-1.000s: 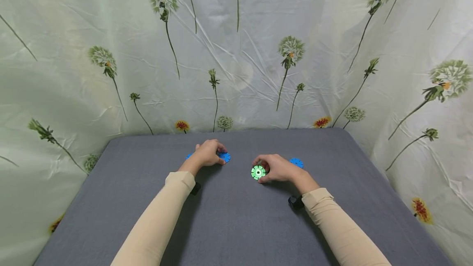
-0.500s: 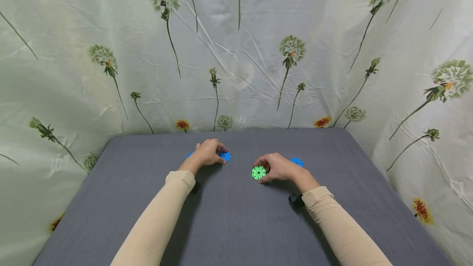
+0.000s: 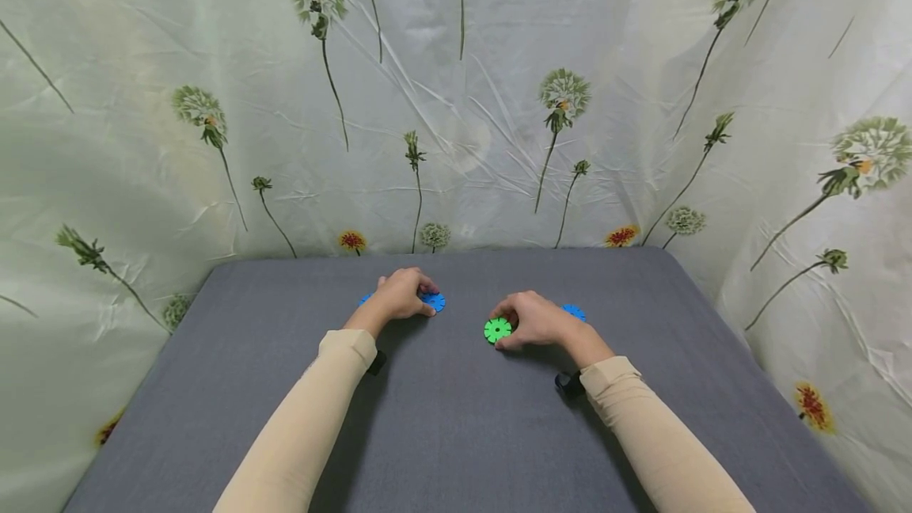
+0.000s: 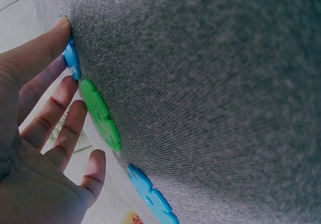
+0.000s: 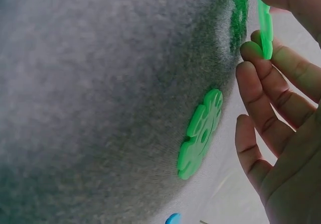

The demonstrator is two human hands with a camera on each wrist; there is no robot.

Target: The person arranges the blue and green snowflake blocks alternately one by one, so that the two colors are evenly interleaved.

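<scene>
My left hand [image 3: 402, 295] pinches a blue notched plastic disc [image 3: 435, 302] lying at the table surface, thumb on its near rim. In the left wrist view a green notched disc [image 4: 102, 116] lies under the loose fingers, with another blue disc [image 4: 152, 194] beyond it. My right hand [image 3: 537, 319] holds a bright green notched disc [image 3: 498, 330] by its rim between thumb and fingertips. That disc is apart from the table, casting a green glow on the cloth. A second green disc [image 5: 200, 136] lies below the right hand, seen only in the right wrist view.
Another blue disc [image 3: 574, 313] lies behind the right wrist, partly covered. Grey cloth covers the table [image 3: 456, 434]. A flower-printed curtain [image 3: 484, 141] hangs along the back and sides. Dark wrist cameras [image 3: 568, 385] sit under the cuffs.
My right hand has shifted very slightly away from me with the green disc, which shows less glare now. The left hand stays in place on the blue disc.
</scene>
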